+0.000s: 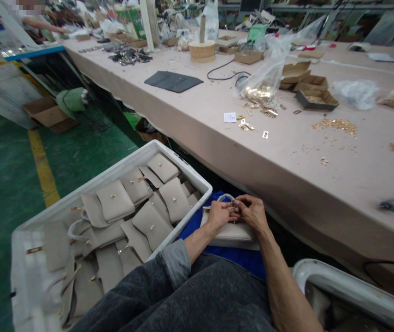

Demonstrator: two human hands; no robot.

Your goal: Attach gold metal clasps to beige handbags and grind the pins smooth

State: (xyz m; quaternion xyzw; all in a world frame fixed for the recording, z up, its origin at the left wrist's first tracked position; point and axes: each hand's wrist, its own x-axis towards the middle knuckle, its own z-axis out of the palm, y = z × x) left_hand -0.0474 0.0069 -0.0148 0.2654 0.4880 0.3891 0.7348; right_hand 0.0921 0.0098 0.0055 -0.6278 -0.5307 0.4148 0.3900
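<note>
A beige leather piece (231,232) lies on my lap over a blue cloth (197,220), below the table edge. My left hand (219,214) and my right hand (252,212) meet above it, fingers pinched together on a small gold metal clasp (233,207) at the piece's top edge. Both hands are closed around that fitting, thumbs and fingertips touching it. A white crate (120,173) to my left holds several similar beige pieces with gold studs.
The long pink table (286,157) carries loose gold fittings (335,125), a clear bag of them (262,90), small cardboard boxes (316,99) and a dark sheet (173,81). Another white crate rim (349,288) sits at my right. Another person's arm shows at far top left.
</note>
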